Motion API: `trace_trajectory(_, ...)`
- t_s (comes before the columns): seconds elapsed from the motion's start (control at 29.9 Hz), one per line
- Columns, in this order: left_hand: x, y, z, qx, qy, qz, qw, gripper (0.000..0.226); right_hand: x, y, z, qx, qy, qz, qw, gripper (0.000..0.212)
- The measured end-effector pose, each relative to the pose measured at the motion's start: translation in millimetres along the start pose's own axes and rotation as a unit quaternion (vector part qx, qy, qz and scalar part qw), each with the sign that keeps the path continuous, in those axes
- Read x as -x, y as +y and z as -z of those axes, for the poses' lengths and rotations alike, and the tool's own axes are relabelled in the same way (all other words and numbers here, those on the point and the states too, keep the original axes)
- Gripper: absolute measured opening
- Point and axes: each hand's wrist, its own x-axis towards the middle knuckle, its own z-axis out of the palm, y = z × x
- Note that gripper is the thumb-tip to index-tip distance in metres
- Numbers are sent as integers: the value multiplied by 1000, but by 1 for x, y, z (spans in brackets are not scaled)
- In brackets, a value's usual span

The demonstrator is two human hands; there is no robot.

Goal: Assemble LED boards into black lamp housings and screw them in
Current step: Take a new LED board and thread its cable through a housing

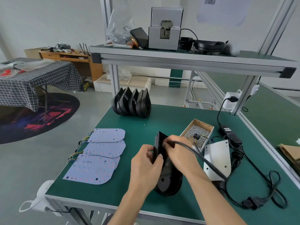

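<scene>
Both forearms are coming in from the bottom edge, meeting over one black plastic lamp housing that I'm tilting up on the green bench mat. Left hand is pinching the housing's left wall near its square top end, thumb and fingers curled round the edge. Right hand is curling over the same end from the other side, fingertips working at the rim where a thick black cable is crossing; whether it's actually gripping the cable, can't tell. Housing's long axis is running toward me, rounded end down on the mat. White LED boards are lying stacked flat well to the left, so left hand is nearer for the pick. Cardboard box of silver screws is sitting just past my right hand.
</scene>
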Motion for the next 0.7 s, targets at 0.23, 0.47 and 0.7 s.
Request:
trace_trajectory(0.23,1,0,-2,57,59,55,995,9,30,3,-14,-156,12,-44,987,39)
trace_trajectory(0.47,11,-2,-3,45,43,0,998,14,81,-4,-34,-407,148,-49,900,15)
trace_trajectory(0.7,24,-5,6,33,-40,-144,988,46,60,-25,-15,-498,136,-173,839,32)
